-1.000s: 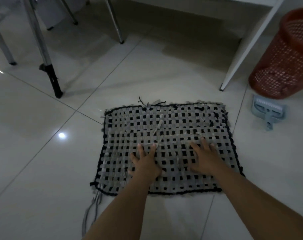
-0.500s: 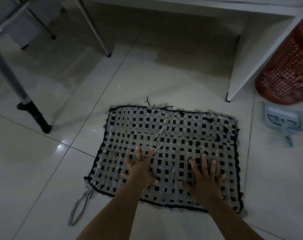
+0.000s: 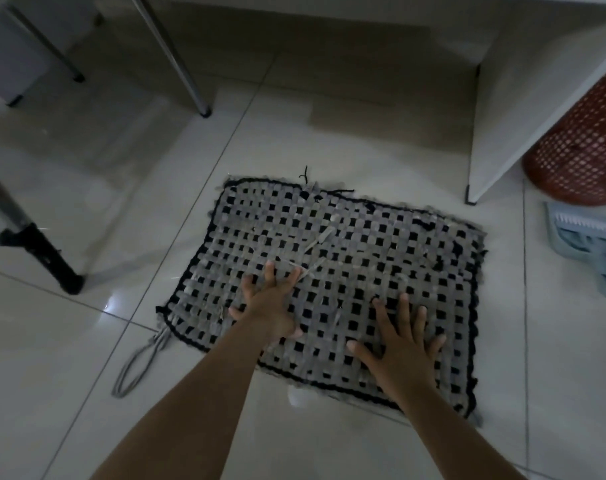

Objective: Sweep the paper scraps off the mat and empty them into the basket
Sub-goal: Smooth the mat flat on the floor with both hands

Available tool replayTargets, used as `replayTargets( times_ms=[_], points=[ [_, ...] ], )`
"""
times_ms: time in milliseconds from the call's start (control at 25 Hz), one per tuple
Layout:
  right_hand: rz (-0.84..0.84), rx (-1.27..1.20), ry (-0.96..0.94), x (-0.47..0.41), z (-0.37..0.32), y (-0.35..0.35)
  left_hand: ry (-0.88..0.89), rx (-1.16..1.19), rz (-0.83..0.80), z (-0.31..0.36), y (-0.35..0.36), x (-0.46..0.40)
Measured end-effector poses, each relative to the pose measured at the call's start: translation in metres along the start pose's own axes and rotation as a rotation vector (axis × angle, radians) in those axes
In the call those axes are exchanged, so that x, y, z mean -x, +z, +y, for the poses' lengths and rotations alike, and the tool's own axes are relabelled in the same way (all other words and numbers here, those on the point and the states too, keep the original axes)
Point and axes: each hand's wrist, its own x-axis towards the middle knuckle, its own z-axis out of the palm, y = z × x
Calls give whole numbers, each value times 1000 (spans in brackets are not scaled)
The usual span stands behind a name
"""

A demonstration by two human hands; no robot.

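Both hands lie flat with fingers spread on the woven mat (image 3: pixel 346 265) on the tiled floor (image 3: pixel 69 341), holding nothing: the left hand (image 3: pixel 267 306) near its middle, the right hand (image 3: pixel 398 344) toward the near edge. Pale paper scraps (image 3: pixel 315 249) lie just beyond the left fingertips. The red mesh basket (image 3: pixel 582 147) stands well to the right, its inside hidden, with a grey dustpan (image 3: pixel 585 240) beside it.

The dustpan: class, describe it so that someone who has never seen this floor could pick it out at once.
Find the woven black-and-grey mat on the tiled floor, then look right, past its edge. Before the red mesh basket lies the dustpan, the only pale blue-grey thing there, flat, with a brush in it.
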Motion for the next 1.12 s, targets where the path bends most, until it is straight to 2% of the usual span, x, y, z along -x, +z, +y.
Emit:
replayTargets(
  times_ms=[200,320,480,720,1120],
  points=[
    [64,0,4,-11,-5,-5,-24,-22,238,-19,14,-1],
    [71,16,99,1,-8,8,-100,16,213,-30,32,1],
    [126,69,146,-5,-13,17,-33,5,276,-32,26,-13],
    [164,116,120,-22,-14,9,-19,36,276,-26,13,-28],
    [17,60,27,-25,-15,-4,-40,133,317,-33,10,-29]
  ],
)
